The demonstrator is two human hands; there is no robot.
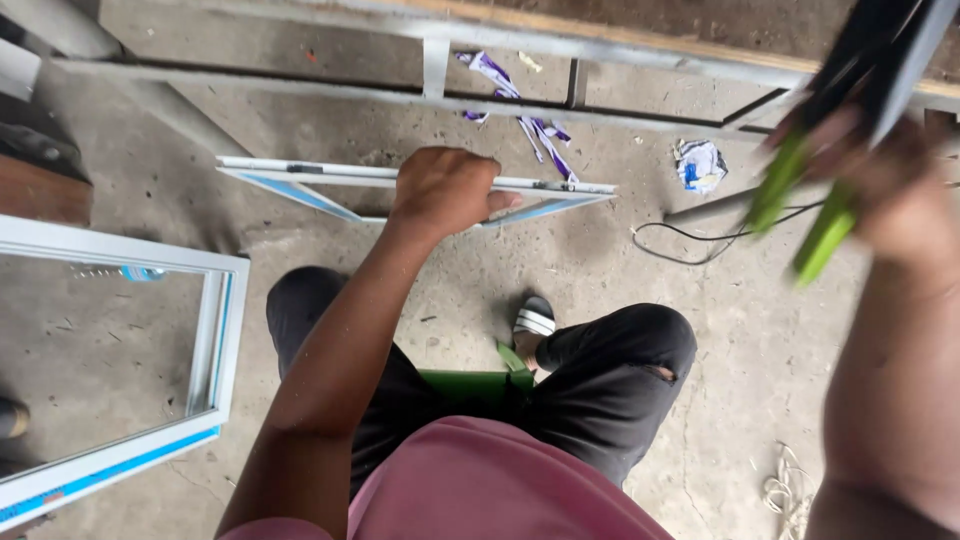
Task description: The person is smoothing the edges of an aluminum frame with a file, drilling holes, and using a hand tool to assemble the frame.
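A bare concrete floor (300, 120) was seen across the whole frame, stained and cracked. Along the top edge a long metal frame (620, 55) with grey bars was laid across the floor, and at the lower left a large white window frame (215, 340) with blue protective tape along its edge was found lying flat. The person's legs in black trousers (610, 380) and a pink shirt (480, 490) were seen at the lower centre, with a green seat (470, 383) between the legs and a sandalled foot (535, 320) just beyond it. A narrower white frame piece (330, 178), also taped in blue, was held on edge in the upper middle of the frame. It was gripped at its top rail by the left hand (445, 190), whose fingers were curled tightly around the rail with the thumb pointing right. At the upper right the right hand (890, 190), blurred, was closed around a tool with green handles (810, 215) and dark upper parts reaching to the corner of the frame. A black cable (690, 240) was looped on the floor near it. Torn purple and white wrapping (520, 110) and a crumpled scrap of paper (698, 165) were left on the floor at the upper centre.
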